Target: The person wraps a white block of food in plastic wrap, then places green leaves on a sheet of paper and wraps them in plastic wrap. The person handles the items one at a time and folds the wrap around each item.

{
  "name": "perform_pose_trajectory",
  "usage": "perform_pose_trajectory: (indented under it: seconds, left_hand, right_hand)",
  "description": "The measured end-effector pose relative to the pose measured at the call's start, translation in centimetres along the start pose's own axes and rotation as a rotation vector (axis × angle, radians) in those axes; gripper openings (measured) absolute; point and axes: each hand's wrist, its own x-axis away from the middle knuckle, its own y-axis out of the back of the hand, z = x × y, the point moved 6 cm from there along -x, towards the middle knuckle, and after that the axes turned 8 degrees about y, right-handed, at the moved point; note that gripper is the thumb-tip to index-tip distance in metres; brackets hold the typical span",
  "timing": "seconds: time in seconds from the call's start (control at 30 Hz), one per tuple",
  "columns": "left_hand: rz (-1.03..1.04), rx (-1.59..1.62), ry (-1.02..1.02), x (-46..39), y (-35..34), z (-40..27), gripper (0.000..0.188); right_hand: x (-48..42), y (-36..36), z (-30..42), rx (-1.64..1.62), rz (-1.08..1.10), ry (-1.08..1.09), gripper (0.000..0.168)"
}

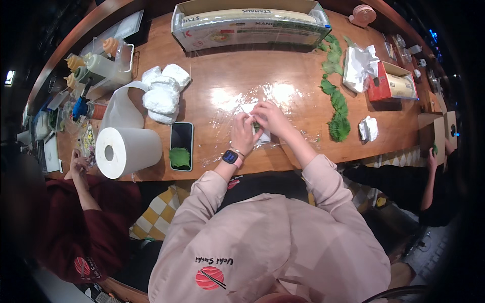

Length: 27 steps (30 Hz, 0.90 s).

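Note:
A sheet of clear cling film (219,128) lies spread on the wooden table before me. On it rests a piece of white paper towel (264,139), with some green leaf (256,127) showing between my fingers. My left hand (244,130), a watch at its wrist, pinches the paper from the near left. From the upper right my right hand (271,118) bends over the same paper, its fingertips close to the left ones at the far fold. My fingers hide much of the leaf and paper.
Leftward are wrapped white bundles (163,94), a phone (182,136) bearing a leaf (179,157), and a paper roll (146,151). A cling-film box (250,36) stands behind. Rightward lie serrated leaves (339,113), a small bundle (368,128) and a red box (382,89). Co-workers' hands flank me.

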Motion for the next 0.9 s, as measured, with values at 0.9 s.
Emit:
perform_pose_trajectory:
  seconds: [0.9]
  left_hand:
    - [0.110, -0.288, -0.132, -0.8, 0.2, -1.3, 0.033]
  right_hand:
    - [7.6, -0.9, 3.5, 0.133, 0.101, 0.306, 0.024]
